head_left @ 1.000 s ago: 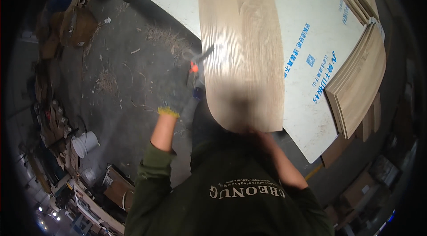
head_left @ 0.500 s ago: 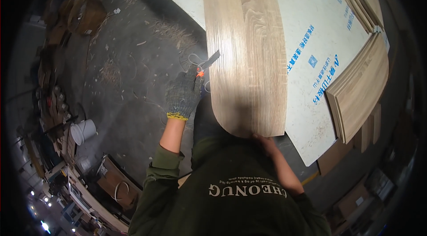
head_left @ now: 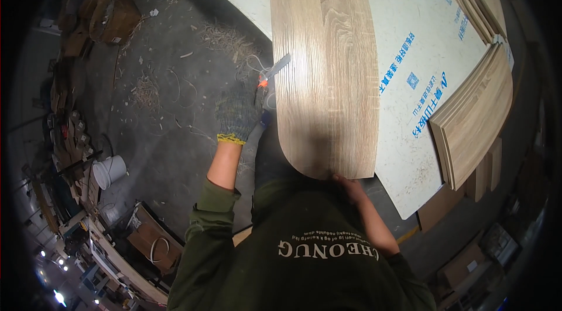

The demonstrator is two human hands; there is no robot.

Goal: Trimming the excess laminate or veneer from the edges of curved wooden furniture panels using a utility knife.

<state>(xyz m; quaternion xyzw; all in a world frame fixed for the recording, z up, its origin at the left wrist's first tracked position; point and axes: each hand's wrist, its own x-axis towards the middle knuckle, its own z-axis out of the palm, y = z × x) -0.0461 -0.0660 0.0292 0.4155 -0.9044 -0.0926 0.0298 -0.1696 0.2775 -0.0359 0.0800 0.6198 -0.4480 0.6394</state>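
**Knife at the panel's edge**

The bare right hand (head_left: 349, 185) grips the rounded near end of the wood-grain panel (head_left: 325, 65). The gloved left hand (head_left: 239, 113) closes around a utility knife (head_left: 274, 71), blade against the panel's left edge.

Dim workshop light; glare patch on the wood-grain panel (head_left: 325, 71). Floor (head_left: 170, 112) murky. Strong fisheye bending, black vignette at rim. Centre sharp, edges soft.
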